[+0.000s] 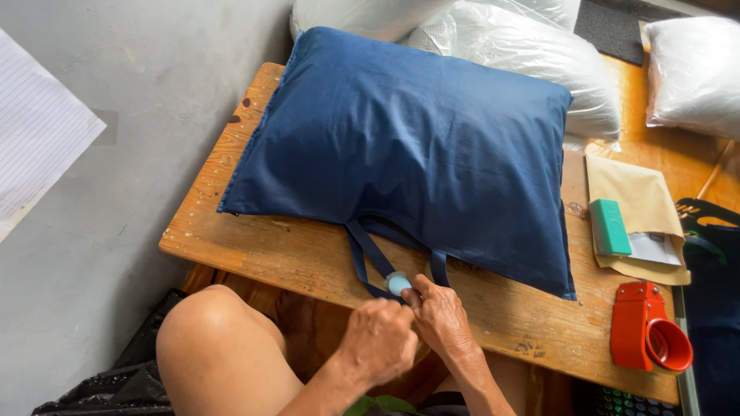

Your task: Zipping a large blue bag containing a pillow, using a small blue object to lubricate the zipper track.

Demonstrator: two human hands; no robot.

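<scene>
At the near edge of the wooden table (254, 254), both hands meet over a small light-blue object (398, 283) — the left hand (379, 339) clenched just below it, the right hand (441, 317) pinching it with its fingertips. It sits among the dark straps (366, 258) of a navy pillow (408, 146). A red tape dispenser (647, 327) lies well to the right.
</scene>
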